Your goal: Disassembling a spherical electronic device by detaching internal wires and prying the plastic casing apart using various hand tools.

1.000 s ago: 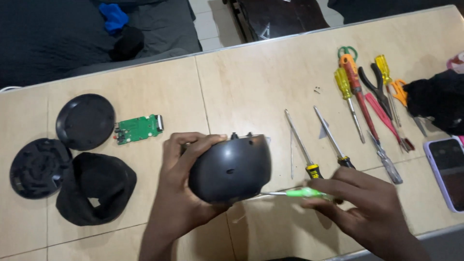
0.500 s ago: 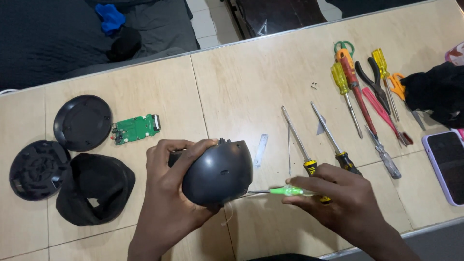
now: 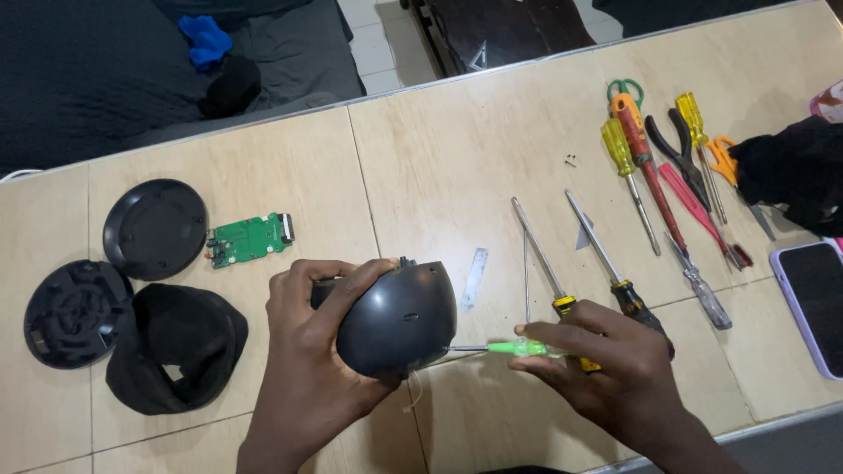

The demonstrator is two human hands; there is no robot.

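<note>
- Left hand [image 3: 320, 351] is wrapping around a dark grey dome-shaped shell [image 3: 397, 318], grip clamped on it, fingers curling over the top edge and holding it just above the desk [image 3: 457, 149], near the front edge.
- Right hand [image 3: 606, 364] is pinching a small green-handled screwdriver [image 3: 514, 348], grip closed on the handle, and the thin metal tip is poking into the right side of the shell.
- Two long screwdrivers with yellow-and-black handles [image 3: 562, 303] are lying just behind the right hand, shafts pointing away from the person.
- A small flat metal strip [image 3: 475, 277] is sitting on the desk just right of the shell.
- Over on the left, a green circuit board [image 3: 250, 239] is lying beside a round black lid [image 3: 155, 228], and below those a ribbed black disc [image 3: 75, 312] and a black fabric sleeve [image 3: 176, 347] are sitting close together.
- Far right side is holding a bunch of tools: yellow-handled screwdriver [image 3: 619, 149], orange-handled screwdriver [image 3: 634, 123], black pliers [image 3: 680, 154], plus some red-handled bits I can't really make out.
- A phone in a purple case [image 3: 812, 303] is lying at the right edge, with a black cloth [image 3: 790, 171] bunched up behind it.
- Two tiny screws [image 3: 571, 161] are sitting loose mid-desk.
</note>
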